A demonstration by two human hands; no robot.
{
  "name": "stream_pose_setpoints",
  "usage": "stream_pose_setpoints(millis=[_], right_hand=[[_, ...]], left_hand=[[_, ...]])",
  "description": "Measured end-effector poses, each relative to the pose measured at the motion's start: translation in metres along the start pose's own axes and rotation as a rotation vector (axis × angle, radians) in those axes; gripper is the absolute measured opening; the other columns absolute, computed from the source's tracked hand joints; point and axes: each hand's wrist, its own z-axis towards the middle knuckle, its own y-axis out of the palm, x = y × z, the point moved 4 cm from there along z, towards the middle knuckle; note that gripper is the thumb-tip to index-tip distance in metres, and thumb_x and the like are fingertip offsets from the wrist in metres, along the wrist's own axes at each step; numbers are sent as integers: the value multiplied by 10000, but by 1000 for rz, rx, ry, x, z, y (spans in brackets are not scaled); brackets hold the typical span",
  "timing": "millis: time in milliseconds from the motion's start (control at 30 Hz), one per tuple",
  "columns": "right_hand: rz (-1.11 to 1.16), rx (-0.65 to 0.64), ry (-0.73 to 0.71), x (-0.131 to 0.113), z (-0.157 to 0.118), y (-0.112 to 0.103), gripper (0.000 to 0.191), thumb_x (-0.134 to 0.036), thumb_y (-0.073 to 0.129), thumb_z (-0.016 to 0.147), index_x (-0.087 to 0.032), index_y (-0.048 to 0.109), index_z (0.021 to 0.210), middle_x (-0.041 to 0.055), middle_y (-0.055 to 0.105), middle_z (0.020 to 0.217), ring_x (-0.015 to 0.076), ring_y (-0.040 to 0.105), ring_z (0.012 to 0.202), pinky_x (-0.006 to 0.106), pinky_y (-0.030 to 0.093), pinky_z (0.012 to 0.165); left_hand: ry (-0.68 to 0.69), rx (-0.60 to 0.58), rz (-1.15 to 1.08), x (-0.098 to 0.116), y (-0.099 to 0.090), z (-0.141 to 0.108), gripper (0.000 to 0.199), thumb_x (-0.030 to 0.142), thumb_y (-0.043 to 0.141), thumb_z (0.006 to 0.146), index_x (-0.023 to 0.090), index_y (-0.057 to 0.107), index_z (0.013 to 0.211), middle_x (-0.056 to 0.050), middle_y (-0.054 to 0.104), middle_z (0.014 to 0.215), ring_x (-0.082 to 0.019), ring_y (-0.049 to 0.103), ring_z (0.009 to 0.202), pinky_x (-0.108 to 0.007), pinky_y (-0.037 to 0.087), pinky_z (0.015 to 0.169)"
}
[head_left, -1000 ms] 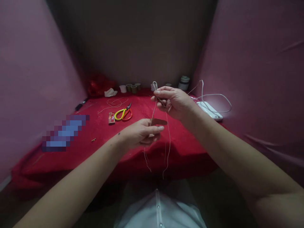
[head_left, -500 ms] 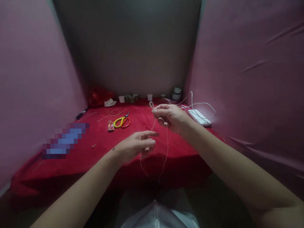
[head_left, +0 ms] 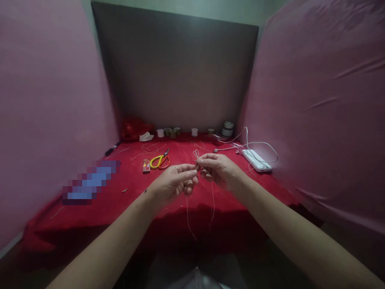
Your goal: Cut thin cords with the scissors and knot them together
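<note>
A thin pale cord is folded into small loops that stick up above my fingertips. My right hand pinches it just below the loops between thumb and forefinger. Close beside it, my left hand is closed in a pinch on the same cord, its fingertips almost touching those of the right. Two loose ends of the cord hang down below the hands, past the front of the table. Whether a knot sits between the fingers is hidden.
On the red cloth lie yellow-and-red-handled scissors and a small box. Several thread spools and a jar line the back. A white power bank with a cable lies right; a blurred blue item lies left.
My left hand has moved up and right to the cord and closed on it. The right hand keeps its pinch, slightly lower in view. The camera has tilted up a little.
</note>
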Motion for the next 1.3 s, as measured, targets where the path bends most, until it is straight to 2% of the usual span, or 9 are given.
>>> stream_pose_setpoints(millis=[200, 400, 500, 600, 700, 967, 1100, 1200, 1300], right_hand=[[86, 11, 60, 8, 1, 0, 97, -178, 649, 676, -115, 576, 666, -4, 554, 550, 40, 447, 435, 154, 319, 400], [155, 31, 101, 20, 10, -11, 99, -203, 629, 697, -114, 608, 734, 17, 582, 599, 51, 490, 470, 143, 337, 404], [202, -1, 88, 24, 14, -15, 121, -198, 645, 688, -114, 623, 772, 17, 587, 618, 53, 503, 503, 146, 376, 444], [196, -9, 98, 26, 17, -19, 179, -156, 688, 641, -126, 632, 808, 15, 602, 631, 50, 502, 503, 155, 406, 478], [164, 35, 95, 27, 19, -22, 255, -87, 735, 561, -138, 637, 790, -11, 593, 630, 32, 481, 479, 159, 414, 499], [179, 45, 83, 31, 29, -29, 251, -78, 741, 549, -130, 640, 772, -5, 592, 643, 45, 511, 513, 168, 413, 517], [170, 69, 103, 35, 33, -33, 270, -143, 756, 566, -136, 631, 805, 15, 608, 686, 71, 558, 583, 172, 418, 532], [160, 72, 108, 38, 35, -35, 263, -165, 761, 569, -135, 626, 794, 4, 591, 674, 55, 535, 550, 164, 399, 503], [155, 73, 80, 40, 38, -35, 221, -163, 750, 575, -129, 618, 749, -8, 570, 641, 44, 506, 510, 169, 386, 486]], left_hand=[[-8, 52, 82, -3, -8, 1, 223, 295, 620, 757, 155, 578, 926, 16, 523, 625, -18, 369, 432, -153, 251, 417], [-53, 114, 174, -3, -12, 6, 254, 356, 615, 750, 162, 579, 911, 20, 501, 600, -36, 380, 463, -145, 228, 415], [-66, 127, 181, -4, -16, 11, 255, 361, 620, 743, 160, 574, 893, 24, 493, 594, -35, 374, 459, -143, 229, 416], [-76, 123, 172, -7, -20, 16, 254, 364, 620, 742, 159, 567, 883, 31, 490, 568, -27, 347, 422, -143, 220, 400], [-85, 129, 160, -10, -23, 20, 238, 355, 610, 748, 163, 552, 876, 34, 503, 544, -27, 341, 382, -148, 215, 376], [-75, 62, 200, -9, -25, 31, 201, 291, 593, 764, 141, 530, 882, 6, 566, 603, -66, 486, 422, -189, 362, 443], [-76, 47, 219, -10, -27, 33, 196, 282, 580, 777, 140, 526, 902, -4, 578, 629, -72, 500, 425, -196, 375, 450], [-95, 43, 213, -13, -30, 34, 210, 307, 559, 796, 145, 522, 924, -8, 579, 633, -81, 508, 425, -205, 378, 449], [-65, 63, 216, -10, -33, 36, 242, 322, 577, 787, 150, 536, 951, -31, 603, 741, -119, 580, 560, -252, 443, 563]])
